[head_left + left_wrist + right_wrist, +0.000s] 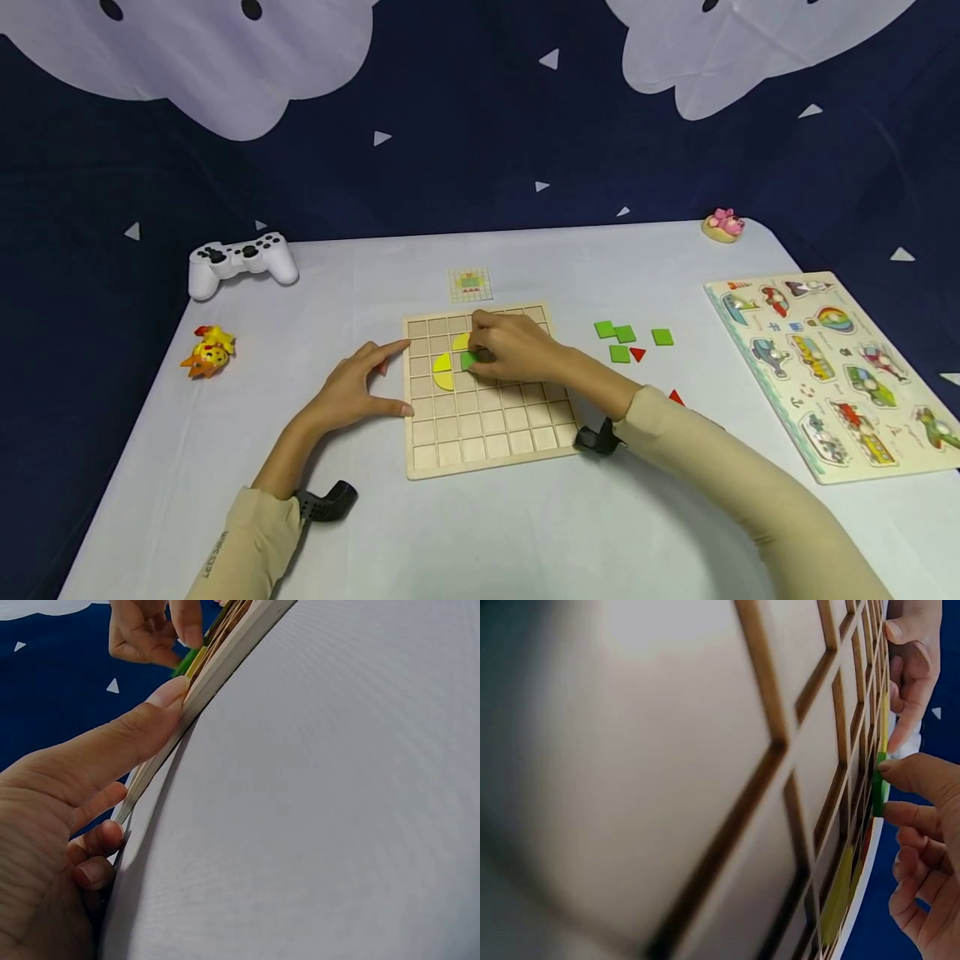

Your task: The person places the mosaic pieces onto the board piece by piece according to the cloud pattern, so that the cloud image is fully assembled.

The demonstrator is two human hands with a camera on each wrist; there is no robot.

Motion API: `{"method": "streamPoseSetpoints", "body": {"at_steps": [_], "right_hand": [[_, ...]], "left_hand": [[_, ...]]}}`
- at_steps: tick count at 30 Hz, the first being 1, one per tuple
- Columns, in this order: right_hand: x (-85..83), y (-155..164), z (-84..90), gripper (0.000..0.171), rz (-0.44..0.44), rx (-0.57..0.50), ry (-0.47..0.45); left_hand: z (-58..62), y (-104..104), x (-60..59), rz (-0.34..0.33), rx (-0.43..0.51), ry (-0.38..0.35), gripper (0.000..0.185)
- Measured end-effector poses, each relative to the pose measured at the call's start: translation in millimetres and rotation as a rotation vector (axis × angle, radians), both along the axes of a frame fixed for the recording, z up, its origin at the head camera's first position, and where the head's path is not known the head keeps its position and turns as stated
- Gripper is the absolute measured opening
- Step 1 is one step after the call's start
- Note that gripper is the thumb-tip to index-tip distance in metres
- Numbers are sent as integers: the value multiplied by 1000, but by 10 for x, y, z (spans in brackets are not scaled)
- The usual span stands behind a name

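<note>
A wooden grid board [491,422] lies flat on the white table. Over its upper middle, my right hand [517,346] pinches a green square tile [878,787] between thumb and fingertip. Yellow curved pieces [444,381] sit in cells just left of that tile, and another yellow piece [460,342] shows above it, partly hidden by the right hand. My left hand [347,393] touches the board's left edge with thumb and index finger spread apart. In the left wrist view the thumb [127,739] presses against the board's side.
Behind the board lies a small pattern card [470,285]. Several green squares [619,354] and red triangles [637,355] are to the right. A picture puzzle [832,375], white game controller [242,262], yellow-orange toy [210,352] and pink figurine [723,225] stand around the table.
</note>
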State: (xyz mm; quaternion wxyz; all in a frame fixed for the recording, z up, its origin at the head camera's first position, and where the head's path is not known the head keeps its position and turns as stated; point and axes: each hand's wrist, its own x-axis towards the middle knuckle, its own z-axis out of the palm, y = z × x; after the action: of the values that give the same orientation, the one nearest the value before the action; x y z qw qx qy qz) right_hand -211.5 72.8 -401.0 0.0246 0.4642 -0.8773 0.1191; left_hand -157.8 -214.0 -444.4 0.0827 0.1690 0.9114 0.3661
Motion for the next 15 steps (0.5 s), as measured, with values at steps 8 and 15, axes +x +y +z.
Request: {"method": "streamPoseSetpoints", "body": {"at_steps": [8, 15], "right_hand": [[4, -57, -14, 19, 1, -51, -30], [0, -107, -23, 15, -41, -66, -122]], "left_hand": [[14, 6, 3, 4, 6, -5, 98], [2, 2, 3, 3, 5, -10, 98]]}}
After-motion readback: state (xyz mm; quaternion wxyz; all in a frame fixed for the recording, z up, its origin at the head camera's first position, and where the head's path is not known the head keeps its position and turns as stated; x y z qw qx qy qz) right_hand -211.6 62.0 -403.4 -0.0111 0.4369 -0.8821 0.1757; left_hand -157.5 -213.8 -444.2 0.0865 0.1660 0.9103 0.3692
